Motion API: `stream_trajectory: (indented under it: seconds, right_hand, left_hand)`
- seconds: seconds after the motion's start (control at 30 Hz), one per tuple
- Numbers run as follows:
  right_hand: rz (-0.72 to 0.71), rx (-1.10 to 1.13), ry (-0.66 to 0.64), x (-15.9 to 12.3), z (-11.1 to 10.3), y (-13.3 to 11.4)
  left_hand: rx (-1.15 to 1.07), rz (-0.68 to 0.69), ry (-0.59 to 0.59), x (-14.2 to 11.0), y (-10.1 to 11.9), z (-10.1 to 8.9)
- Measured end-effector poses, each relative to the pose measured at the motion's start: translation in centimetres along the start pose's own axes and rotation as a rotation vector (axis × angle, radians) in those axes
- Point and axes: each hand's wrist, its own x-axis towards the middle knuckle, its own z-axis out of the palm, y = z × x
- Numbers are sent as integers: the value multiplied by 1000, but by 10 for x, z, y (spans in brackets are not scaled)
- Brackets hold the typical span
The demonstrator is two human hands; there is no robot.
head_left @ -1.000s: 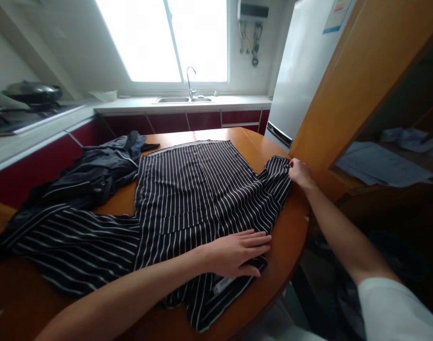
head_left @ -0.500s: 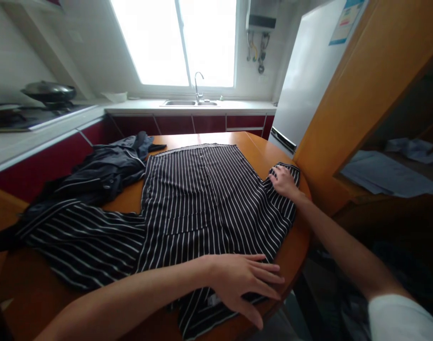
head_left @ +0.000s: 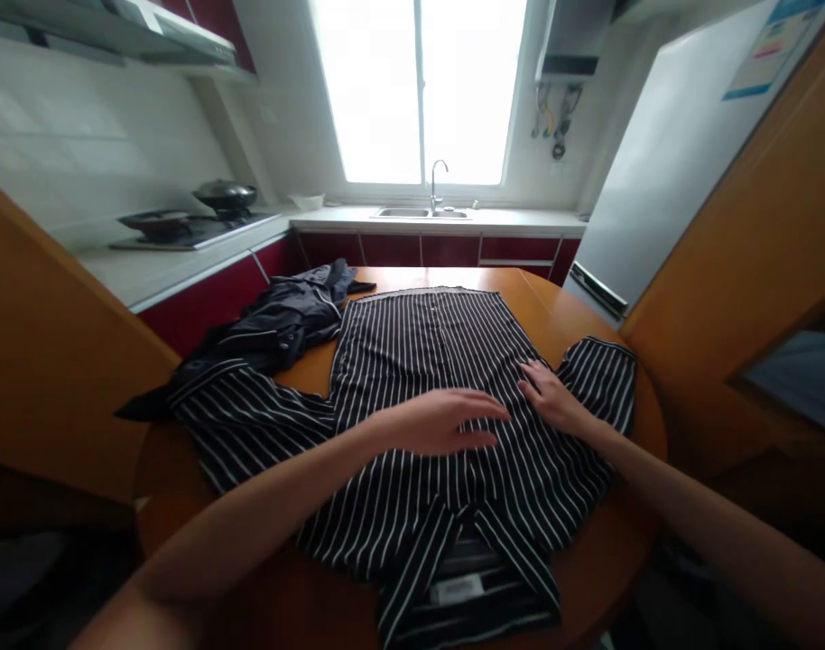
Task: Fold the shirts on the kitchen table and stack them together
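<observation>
A black-and-white striped shirt [head_left: 412,361] lies spread over the wooden table, its collar toward me and its hem toward the window. My left hand [head_left: 443,422] is over the middle of the shirt, fingers stretched out and thumb apart, holding nothing. Whether it touches the cloth I cannot tell. My right hand [head_left: 551,397] is at the shirt's right side, beside the right sleeve, with its fingers extended and nothing gripped. The left sleeve reaches out flat to the left. A white label shows inside the collar.
A dark crumpled garment [head_left: 277,320] lies at the table's left, against the striped sleeve. Beyond the round wooden table [head_left: 554,307] are a counter with a sink [head_left: 405,213], a stove with pans [head_left: 224,194] and a fridge [head_left: 670,153] on the right.
My left hand has moved up from the collar to the shirt's middle. My right hand has left the right sleeve and moved inward. The view has turned left.
</observation>
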Motion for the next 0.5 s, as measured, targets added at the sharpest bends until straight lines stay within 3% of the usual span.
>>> stream_trajectory:
  seconds: [0.1,0.2,0.23,0.33,0.5]
  right_hand:
    - [49,60,121,43,-16,4]
    - [195,95,128,97,-29,14]
    - [232,102,116,114,-31,19]
    - [284,104,98,159,-29,32]
    - [352,68,85,219,-9,51]
  left_hand:
    - [249,-328,263,-14,-76,-49]
    - [427,-812,449,-37,-153,-96]
    - [453,-897,480,-45,-173,-110]
    - [494,-1055,537,-68,-219,-142]
    - [507,-1219,592,-85,-274,-174]
